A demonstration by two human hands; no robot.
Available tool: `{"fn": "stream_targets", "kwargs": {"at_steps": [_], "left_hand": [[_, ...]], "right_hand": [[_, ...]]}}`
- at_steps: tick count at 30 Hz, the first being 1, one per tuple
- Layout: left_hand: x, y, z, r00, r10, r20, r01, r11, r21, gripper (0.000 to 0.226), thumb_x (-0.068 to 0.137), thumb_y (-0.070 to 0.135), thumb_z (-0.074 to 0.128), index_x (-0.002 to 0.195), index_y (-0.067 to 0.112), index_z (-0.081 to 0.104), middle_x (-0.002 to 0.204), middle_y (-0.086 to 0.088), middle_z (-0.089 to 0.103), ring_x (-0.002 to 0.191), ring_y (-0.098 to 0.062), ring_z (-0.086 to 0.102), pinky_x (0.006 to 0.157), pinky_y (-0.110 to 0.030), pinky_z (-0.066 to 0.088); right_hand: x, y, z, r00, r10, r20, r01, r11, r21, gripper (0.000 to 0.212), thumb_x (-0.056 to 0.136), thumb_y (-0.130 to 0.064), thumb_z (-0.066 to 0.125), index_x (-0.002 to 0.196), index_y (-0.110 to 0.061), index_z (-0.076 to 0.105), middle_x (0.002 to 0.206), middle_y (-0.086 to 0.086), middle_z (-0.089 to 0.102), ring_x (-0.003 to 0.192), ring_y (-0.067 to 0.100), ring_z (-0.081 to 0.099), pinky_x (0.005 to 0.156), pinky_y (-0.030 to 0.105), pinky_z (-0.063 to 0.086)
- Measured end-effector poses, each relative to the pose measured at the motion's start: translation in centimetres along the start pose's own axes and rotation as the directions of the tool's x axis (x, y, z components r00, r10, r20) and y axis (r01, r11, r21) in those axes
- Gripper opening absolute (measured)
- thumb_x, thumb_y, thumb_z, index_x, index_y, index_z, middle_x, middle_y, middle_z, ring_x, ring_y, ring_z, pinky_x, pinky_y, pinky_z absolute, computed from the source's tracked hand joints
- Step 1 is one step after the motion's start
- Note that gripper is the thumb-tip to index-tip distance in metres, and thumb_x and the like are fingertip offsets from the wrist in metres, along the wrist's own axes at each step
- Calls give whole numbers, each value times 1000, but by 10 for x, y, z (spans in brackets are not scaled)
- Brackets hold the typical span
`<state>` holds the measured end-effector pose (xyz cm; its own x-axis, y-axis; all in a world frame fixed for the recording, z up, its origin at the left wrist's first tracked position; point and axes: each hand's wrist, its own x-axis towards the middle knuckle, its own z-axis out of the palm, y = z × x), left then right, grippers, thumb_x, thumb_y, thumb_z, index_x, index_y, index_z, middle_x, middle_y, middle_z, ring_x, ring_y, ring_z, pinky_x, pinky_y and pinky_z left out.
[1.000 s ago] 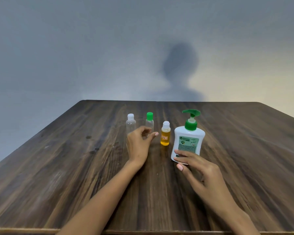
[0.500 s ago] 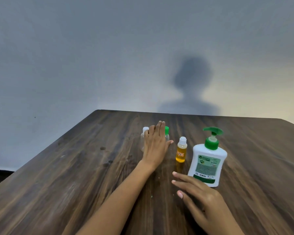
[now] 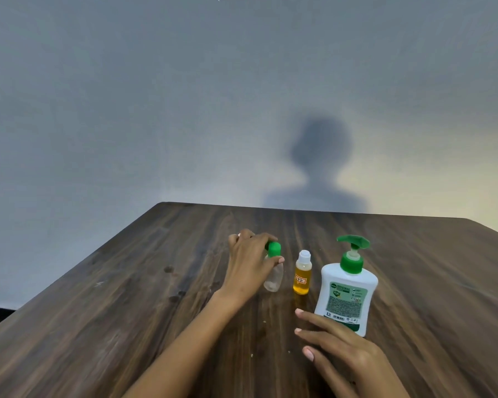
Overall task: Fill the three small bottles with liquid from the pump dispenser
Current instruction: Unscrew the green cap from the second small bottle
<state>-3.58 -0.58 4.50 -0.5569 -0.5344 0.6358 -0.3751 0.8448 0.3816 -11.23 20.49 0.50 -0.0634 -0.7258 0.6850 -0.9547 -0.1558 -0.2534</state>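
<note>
Under the left hand (image 3: 249, 264) stands the green-capped bottle (image 3: 273, 268), clear and seemingly empty, fingers and thumb curled round its neck, probably to lift it or steady it for uncapping. Just right of that hand stands the amber bottle (image 3: 302, 275); the third small bottle is hidden. Beyond the right hand (image 3: 342, 351), whose relaxed fingers hold nothing, stands the pump dispenser (image 3: 347, 294), likely braced against sliding. Both forearms cross a dark wooden table (image 3: 127, 311) facing a plain grey wall (image 3: 156, 96).
</note>
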Motion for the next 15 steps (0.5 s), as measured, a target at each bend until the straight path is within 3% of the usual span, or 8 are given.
{"fn": "stream_targets", "kwargs": {"at_steps": [3,8,12,15], "left_hand": [[-35,8,-26,1000,0,-10,-1,996,-84,38,83,50,68,116,32,63,107,13,54,98,-2,31,75,-21,20],[-81,12,-34,997,24,-74,-37,981,-193,43,69,69,63,99,39,69,90,24,51,93,-6,48,81,-5,20],[-97,14,-26,992,44,-118,-75,960,-270,36,70,67,65,96,42,66,90,27,58,93,2,52,88,-9,21],[-102,16,-22,992,34,-119,-70,945,-318,33,71,65,67,95,43,65,91,28,61,95,5,53,89,-13,23]], "right_hand": [[-2,-2,-3,999,34,-39,-34,999,8,26,91,-52,47,106,-44,67,130,-32,51,110,-12,54,78,14,52],[3,-11,5,976,151,-159,-126,979,160,38,82,-49,60,116,-32,67,123,-25,60,112,-4,58,84,23,52],[5,-15,18,953,295,-63,-267,922,280,59,69,-60,65,124,-37,60,113,-30,61,105,-9,57,82,18,51],[7,-18,21,945,327,18,-318,905,282,53,69,-44,75,120,-36,61,104,-29,65,99,-9,60,80,18,51]]}}
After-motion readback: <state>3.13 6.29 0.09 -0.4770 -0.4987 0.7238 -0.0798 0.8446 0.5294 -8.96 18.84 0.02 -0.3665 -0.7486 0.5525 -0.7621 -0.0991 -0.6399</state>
